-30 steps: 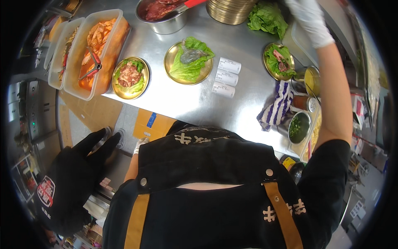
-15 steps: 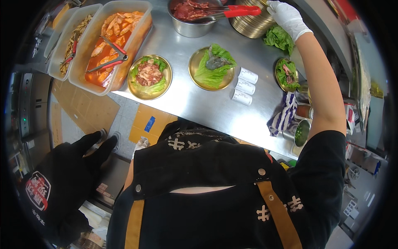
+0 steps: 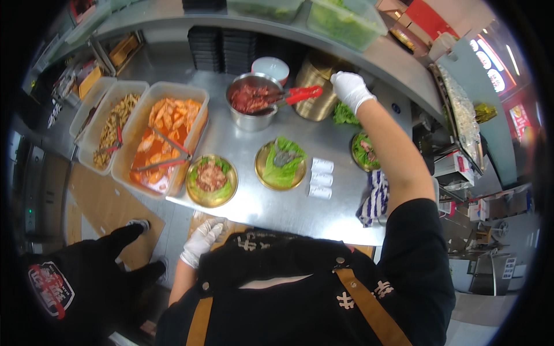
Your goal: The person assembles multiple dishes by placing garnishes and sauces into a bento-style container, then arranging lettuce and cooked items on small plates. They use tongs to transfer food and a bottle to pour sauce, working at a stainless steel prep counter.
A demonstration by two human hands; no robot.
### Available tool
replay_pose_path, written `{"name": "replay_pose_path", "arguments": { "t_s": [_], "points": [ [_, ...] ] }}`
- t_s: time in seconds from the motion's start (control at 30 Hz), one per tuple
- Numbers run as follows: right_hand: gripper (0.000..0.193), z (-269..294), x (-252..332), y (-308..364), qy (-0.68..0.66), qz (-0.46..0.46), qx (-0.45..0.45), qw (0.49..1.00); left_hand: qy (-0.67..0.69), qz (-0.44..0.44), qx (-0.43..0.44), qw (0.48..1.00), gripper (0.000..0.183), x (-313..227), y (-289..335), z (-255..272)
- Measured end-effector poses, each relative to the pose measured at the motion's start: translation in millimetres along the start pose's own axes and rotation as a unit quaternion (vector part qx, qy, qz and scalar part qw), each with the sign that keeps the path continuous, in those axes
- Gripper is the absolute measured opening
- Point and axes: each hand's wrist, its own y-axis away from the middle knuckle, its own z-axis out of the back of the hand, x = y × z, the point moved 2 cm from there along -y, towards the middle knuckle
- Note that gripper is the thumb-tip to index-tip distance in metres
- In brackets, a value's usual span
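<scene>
My right hand (image 3: pixel 351 91), in a white glove, is closed at the right rim of a tall stack of gold metal plates (image 3: pixel 316 99); its fingertips are partly hidden. Below the counter's front edge, my gloved left hand (image 3: pixel 199 243) hangs with loosely bent fingers and holds nothing visible. On the counter, a gold plate (image 3: pixel 259 175) carries lettuce (image 3: pixel 291 150) with a grey piece of food (image 3: pixel 283 158) on it. Left of it, another gold plate (image 3: pixel 232 193) bears lettuce and pinkish meat (image 3: pixel 209 176). Three white paper slips (image 3: pixel 321 179) lie to the right.
A steel pot (image 3: pixel 252 121) of red meat holds red-handled tongs (image 3: pixel 303 94). Plastic tubs (image 3: pixel 202 118) of food stand at the left. Beside my right forearm are a lettuce plate (image 3: pixel 365 151) and a striped cloth (image 3: pixel 375 198). A shelf (image 3: pixel 262 29) crosses the back. Another person (image 3: pixel 86 271) stands at the left.
The view has tilted up, showing the shelf and black containers. My right hand stays by the plate stack, its fingers now more closed. My left hand has come further into view near the counter edge.
</scene>
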Motion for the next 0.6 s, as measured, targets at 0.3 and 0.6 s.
{"name": "replay_pose_path", "arguments": {
  "t_s": [0.3,0.6],
  "points": [
    [0.012,112,22,109,-0.269,-0.026,-0.3,0.915,0.204,-0.12,0.163,0.958,0.051,-118,-30,-81],
    [0.018,132,119,149,-0.206,0.49,-0.14,0.835,0.321,-0.108,0.016,0.941,0.062,-184,-52,-116]
  ]
}}
